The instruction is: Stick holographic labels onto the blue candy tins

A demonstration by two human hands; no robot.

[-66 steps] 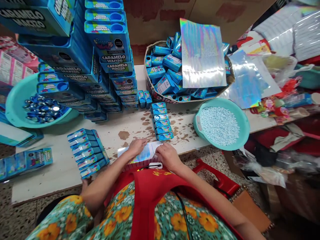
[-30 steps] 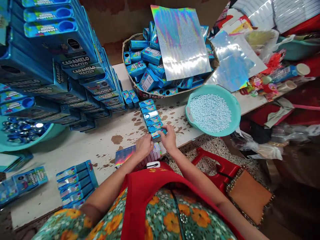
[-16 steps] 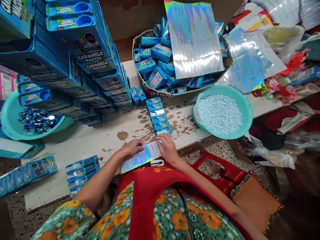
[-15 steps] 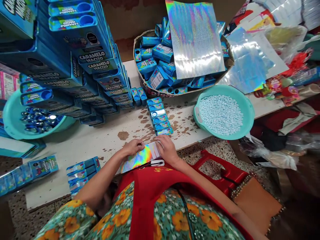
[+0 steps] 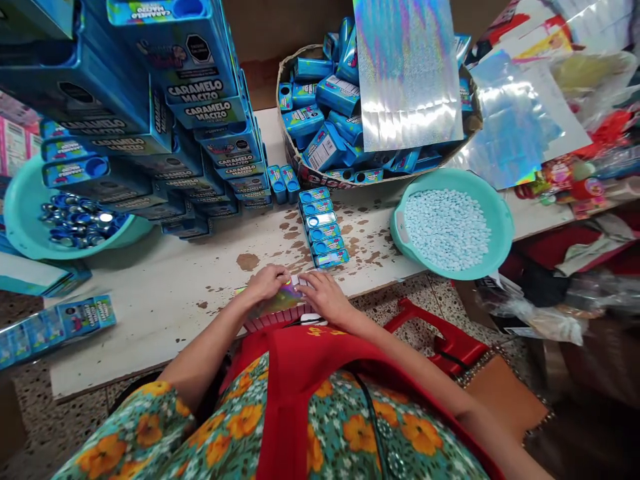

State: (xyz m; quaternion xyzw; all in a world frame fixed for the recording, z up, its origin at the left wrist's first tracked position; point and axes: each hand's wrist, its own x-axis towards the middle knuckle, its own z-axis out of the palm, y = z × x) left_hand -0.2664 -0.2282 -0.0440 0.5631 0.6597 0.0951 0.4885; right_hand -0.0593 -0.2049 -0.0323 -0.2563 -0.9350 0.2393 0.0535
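A shiny holographic sheet (image 5: pixel 274 304) lies in front of me at the table's near edge, partly hidden by my hands. My left hand (image 5: pixel 269 281) is closed, pinching the sheet near its upper edge. Close beside it, my right hand (image 5: pixel 327 295) has its bent fingertips on the sheet's right end, by a small pale strip. Whether a piece is lifted there is too small to tell. Just beyond my fingers stands a row of several blue candy dispensers (image 5: pixel 324 230), tops facing up. Reddish stripes show at the sheet's lower edge.
Tall stacks of blue candy boxes (image 5: pixel 200 107) rise at the left, near a teal basin (image 5: pixel 20 227) of shiny blue-silver pieces. A carton (image 5: pixel 290 143) of blue dispensers bears another holographic sheet (image 5: pixel 410 80). Right stands a teal bowl (image 5: pixel 503 233) of pale candies. A red stool (image 5: pixel 445 333) is below.
My hands have come closer together, and the sheet looks tilted or bent, its striped lower edge now showing. The blue packs left of my forearm no longer show. The view has shifted slightly.
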